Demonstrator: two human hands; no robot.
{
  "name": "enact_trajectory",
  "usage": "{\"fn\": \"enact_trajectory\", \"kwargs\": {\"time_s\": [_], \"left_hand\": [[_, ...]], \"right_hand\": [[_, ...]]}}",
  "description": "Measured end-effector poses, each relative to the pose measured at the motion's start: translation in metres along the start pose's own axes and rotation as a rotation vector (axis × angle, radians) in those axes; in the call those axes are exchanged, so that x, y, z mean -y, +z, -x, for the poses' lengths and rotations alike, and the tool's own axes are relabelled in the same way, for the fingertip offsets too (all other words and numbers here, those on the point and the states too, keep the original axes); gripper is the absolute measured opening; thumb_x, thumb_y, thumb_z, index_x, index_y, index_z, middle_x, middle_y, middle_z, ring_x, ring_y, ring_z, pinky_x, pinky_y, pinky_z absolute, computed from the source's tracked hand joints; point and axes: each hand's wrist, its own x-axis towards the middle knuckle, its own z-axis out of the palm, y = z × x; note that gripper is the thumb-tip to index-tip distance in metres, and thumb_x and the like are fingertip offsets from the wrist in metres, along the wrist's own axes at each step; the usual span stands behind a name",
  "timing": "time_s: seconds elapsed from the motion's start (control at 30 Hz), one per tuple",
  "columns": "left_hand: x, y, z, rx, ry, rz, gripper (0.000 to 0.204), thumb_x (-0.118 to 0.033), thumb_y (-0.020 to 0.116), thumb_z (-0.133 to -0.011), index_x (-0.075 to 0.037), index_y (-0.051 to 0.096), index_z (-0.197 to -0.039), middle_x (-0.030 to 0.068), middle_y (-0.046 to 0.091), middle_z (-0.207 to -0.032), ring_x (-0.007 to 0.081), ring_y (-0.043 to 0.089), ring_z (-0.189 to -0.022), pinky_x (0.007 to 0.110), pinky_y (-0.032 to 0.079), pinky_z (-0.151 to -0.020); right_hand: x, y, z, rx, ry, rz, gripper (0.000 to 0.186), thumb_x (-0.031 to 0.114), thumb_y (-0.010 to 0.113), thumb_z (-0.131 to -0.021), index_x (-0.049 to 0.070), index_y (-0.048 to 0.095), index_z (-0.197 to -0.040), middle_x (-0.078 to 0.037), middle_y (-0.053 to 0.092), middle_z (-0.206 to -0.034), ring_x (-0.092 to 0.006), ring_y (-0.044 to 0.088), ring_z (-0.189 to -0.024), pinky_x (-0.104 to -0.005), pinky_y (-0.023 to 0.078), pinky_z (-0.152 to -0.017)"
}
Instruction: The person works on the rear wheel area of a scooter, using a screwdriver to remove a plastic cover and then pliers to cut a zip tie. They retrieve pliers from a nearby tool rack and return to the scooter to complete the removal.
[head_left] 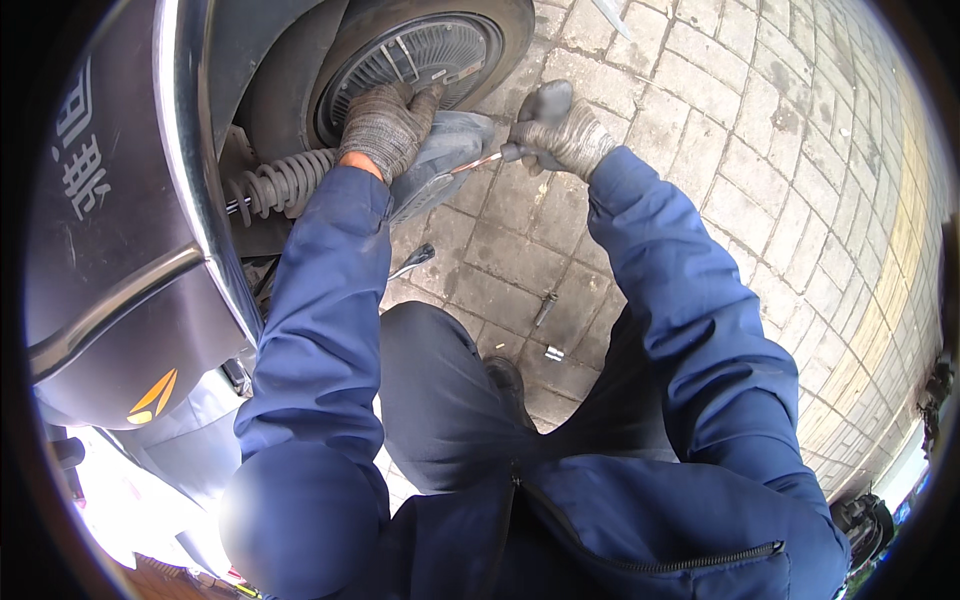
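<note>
My left hand (388, 128), in a grey knit work glove, is closed over the upper edge of a dark plastic mudguard (440, 155) beside the wheel hub (415, 65). Its fingertips are partly hidden. My right hand (565, 133), gloved alike with a dark palm, is wrapped round the black handle of a screwdriver (510, 152). The screwdriver's thin shaft points left at the mudguard; whether its tip touches is unclear. The tire (515, 45) rises just beyond my left hand, and a grey coil spring shock absorber (285, 185) lies beside my left wrist.
Dark body panels (120, 230) of a vehicle with a chrome trim fill the left side. On the paving bricks (740, 190) lie a black-handled tool (413, 260), a small metal rod (545, 308) and a silver socket (554, 353), near my knees.
</note>
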Motion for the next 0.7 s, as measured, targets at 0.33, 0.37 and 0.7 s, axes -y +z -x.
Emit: {"fn": "enact_trajectory", "kwargs": {"time_s": [0.33, 0.37, 0.7], "left_hand": [[0.01, 0.01, -0.003, -0.022, 0.025, 0.108, 0.054, -0.049, 0.049, -0.088, 0.001, 0.068, -0.094, 0.0243, 0.065, -0.089, 0.0377, 0.063, -0.089, 0.043, 0.048, -0.083], [0.012, 0.011, -0.002, -0.026, 0.026, 0.132, 0.054, -0.049, 0.049, -0.088, 0.001, 0.068, -0.094, 0.0243, 0.065, -0.09, 0.0378, 0.063, -0.089, 0.042, 0.048, -0.083], [0.004, 0.001, 0.002, 0.022, -0.037, 0.138, 0.054, -0.05, 0.048, -0.089, 0.0, 0.068, -0.098, 0.0242, 0.064, -0.097, 0.0384, 0.061, -0.096, 0.042, 0.046, -0.088]], "right_hand": [[0.025, 0.014, 0.046, 0.033, 0.068, 0.051, 0.019, 0.017, 0.071, -0.08, 0.0, 0.065, -0.086, -0.006, 0.061, -0.068, -0.0111, 0.06, -0.057, -0.0247, 0.052, -0.048], [0.024, 0.013, 0.048, -0.026, 0.094, 0.107, 0.021, 0.018, 0.072, -0.079, 0.0, 0.065, -0.085, -0.006, 0.061, -0.067, -0.0111, 0.06, -0.057, -0.0246, 0.051, -0.048], [0.009, 0.017, 0.051, -0.059, 0.06, -0.034, 0.027, 0.022, 0.074, -0.078, 0.0, 0.064, -0.091, -0.008, 0.063, -0.072, -0.0112, 0.061, -0.059, -0.0253, 0.051, -0.05]]}}
